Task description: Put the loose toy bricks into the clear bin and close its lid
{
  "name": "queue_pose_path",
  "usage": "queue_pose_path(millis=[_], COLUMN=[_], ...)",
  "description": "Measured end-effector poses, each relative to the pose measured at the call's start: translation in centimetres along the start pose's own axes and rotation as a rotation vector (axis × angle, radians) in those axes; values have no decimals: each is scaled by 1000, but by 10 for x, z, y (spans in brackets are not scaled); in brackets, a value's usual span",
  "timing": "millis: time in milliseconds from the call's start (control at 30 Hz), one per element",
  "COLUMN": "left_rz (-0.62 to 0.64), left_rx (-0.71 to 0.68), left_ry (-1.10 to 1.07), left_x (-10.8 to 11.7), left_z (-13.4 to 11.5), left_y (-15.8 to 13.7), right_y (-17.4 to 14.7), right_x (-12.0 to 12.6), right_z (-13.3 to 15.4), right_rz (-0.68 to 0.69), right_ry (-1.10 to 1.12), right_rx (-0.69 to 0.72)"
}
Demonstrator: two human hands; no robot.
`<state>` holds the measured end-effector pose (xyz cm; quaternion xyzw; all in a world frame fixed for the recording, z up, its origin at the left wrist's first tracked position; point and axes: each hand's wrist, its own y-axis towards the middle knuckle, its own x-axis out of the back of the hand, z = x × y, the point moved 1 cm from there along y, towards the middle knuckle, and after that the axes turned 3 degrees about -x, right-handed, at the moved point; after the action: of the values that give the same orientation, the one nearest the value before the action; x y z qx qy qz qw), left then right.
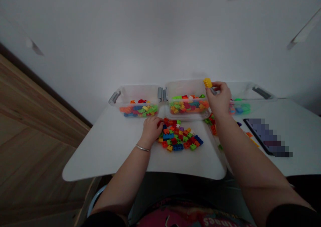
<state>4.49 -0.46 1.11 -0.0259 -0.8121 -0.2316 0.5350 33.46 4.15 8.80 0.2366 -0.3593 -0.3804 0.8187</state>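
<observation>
My right hand (pixel 220 98) is raised at the right end of the middle clear box, its fingers pinching a yellow building brick (pixel 207 83) above the rim. Studs show on the brick's side. My left hand (pixel 151 130) rests at the left edge of a loose pile of building bricks (pixel 178 138) on the white table. Its fingers are curled in against the bricks, and what they hold, if anything, is hidden. Red, blue, green, orange and yellow pieces make up the pile. A thin bracelet (pixel 143 148) circles my left wrist.
Behind the pile stand a clear left box (pixel 139 90) and a clear middle box (pixel 185 86), both part filled with bricks. A third clear box (pixel 243 88) at right holds green and blue pieces. More bricks (pixel 213 129) and a phone (pixel 265 136) lie to the right.
</observation>
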Motion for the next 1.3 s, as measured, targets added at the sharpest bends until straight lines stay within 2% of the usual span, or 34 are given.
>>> queue_pose_path(millis=[200,567,667,767,900,967,1000,1067,1200,1300], left_rz=[7,7,5,4,8,11,12,12,11,9], left_rx=[1,8,4,3,3,7,7,2,1,8], left_ry=[-6,-20,-20,-19,-15,-10,-8,-3,0,0], left_x=[0,1,1,0,-1,-1,-1,-1,1,1], left_z=[0,-1,-1,0,1,1,1,0,-2,-2], left_y=[0,0,0,0,1,1,1,1,0,0], right_y=[14,18,18,15,-8,-27,-37,-58,-89,-102], right_x=[-8,-10,-9,-4,10,16,18,17,1,-11], right_z=[-2,-4,-3,-1,9,16,19,23,21,17], right_rz=[194,270,268,235,41,1,26,158,533,768], right_ry=[-85,-123,-105,-37,38,55,65,75,129,88], right_rx=[-38,-49,-69,-27,115,164,179,205,294,357])
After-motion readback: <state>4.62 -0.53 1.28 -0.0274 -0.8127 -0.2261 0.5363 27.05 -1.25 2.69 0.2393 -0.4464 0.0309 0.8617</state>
